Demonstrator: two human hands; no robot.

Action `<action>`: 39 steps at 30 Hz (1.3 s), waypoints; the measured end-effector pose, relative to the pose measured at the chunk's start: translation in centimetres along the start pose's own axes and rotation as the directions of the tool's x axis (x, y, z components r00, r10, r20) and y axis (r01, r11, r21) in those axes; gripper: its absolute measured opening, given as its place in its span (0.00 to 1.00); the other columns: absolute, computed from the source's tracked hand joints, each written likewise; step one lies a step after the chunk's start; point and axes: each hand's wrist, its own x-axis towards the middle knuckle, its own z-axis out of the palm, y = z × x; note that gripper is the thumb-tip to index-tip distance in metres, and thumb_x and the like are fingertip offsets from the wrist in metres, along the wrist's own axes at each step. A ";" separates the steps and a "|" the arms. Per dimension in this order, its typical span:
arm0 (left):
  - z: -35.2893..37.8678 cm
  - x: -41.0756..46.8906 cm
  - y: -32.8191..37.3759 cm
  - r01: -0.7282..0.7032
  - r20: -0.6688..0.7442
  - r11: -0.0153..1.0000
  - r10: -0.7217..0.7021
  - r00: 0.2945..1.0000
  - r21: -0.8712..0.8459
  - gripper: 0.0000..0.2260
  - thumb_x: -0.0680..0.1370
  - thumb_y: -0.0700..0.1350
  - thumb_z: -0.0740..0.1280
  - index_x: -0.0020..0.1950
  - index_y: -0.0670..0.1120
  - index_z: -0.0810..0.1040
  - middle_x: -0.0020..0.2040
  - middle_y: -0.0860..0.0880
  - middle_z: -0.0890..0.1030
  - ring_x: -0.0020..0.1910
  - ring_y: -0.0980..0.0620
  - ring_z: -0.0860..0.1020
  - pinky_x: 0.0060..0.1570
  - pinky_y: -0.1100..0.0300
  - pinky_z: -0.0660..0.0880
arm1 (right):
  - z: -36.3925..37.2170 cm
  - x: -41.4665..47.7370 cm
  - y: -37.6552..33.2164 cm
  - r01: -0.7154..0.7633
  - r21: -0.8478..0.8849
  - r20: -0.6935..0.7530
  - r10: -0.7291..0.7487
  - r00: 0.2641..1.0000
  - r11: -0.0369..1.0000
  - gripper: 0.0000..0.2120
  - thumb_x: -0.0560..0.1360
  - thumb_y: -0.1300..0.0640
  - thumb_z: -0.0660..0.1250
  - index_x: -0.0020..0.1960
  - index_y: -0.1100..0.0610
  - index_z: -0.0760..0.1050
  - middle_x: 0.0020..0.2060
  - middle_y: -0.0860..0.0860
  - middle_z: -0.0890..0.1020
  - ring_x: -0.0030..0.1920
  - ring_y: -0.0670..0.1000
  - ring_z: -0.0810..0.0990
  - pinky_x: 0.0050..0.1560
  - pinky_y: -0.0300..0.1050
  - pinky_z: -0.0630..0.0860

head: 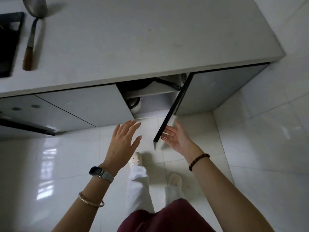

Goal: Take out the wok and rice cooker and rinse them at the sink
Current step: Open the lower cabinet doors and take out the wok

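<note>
Under the white counter a cabinet stands open. A black wok (137,85) with a long black handle lies on its upper shelf. Below it, a rounded metal and white rice cooker (134,104) shows partly behind the neighbouring door. My left hand (122,142) hovers with straight spread fingers in front of the opening, touching nothing. My right hand (175,137) is by the swung-out cabinet door (172,109), its relaxed fingers next to the door's lower edge; contact is unclear.
A metal spatula (32,33) with a wooden handle lies on the counter (133,39) at the left, beside a black hob (8,42). The floor is glossy white tile. My feet in light slippers stand just before the cabinet.
</note>
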 end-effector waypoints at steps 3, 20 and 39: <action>1.6 -1.3 3.6 -0.003 -0.013 1.000 0.003 1.000 -0.004 0.22 0.81 0.56 0.54 0.71 0.49 0.69 0.71 0.49 0.71 0.73 0.49 0.66 0.74 0.48 0.58 | -4.2 -2.2 -1.7 -0.006 -0.091 -0.022 0.004 1.000 0.996 0.25 0.81 0.44 0.54 0.57 0.65 0.75 0.46 0.58 0.79 0.48 0.57 0.79 0.62 0.53 0.74; 5.1 -0.6 11.6 -0.097 -0.025 0.995 0.096 0.995 -0.038 0.19 0.81 0.51 0.60 0.70 0.48 0.70 0.70 0.48 0.72 0.71 0.47 0.68 0.73 0.46 0.60 | -14.9 -7.8 -9.4 0.091 -0.286 -0.239 -0.163 0.957 0.954 0.26 0.81 0.42 0.52 0.44 0.61 0.76 0.41 0.57 0.81 0.44 0.53 0.79 0.61 0.50 0.72; -0.1 3.2 -2.9 0.341 0.323 -0.068 -0.531 0.783 -0.938 0.13 0.84 0.43 0.55 0.65 0.42 0.73 0.61 0.44 0.79 0.63 0.45 0.76 0.66 0.51 0.70 | 6.7 -5.8 -3.0 0.581 -0.812 0.410 -0.754 0.513 -0.046 0.22 0.80 0.47 0.59 0.72 0.52 0.65 0.67 0.48 0.71 0.67 0.44 0.67 0.66 0.39 0.65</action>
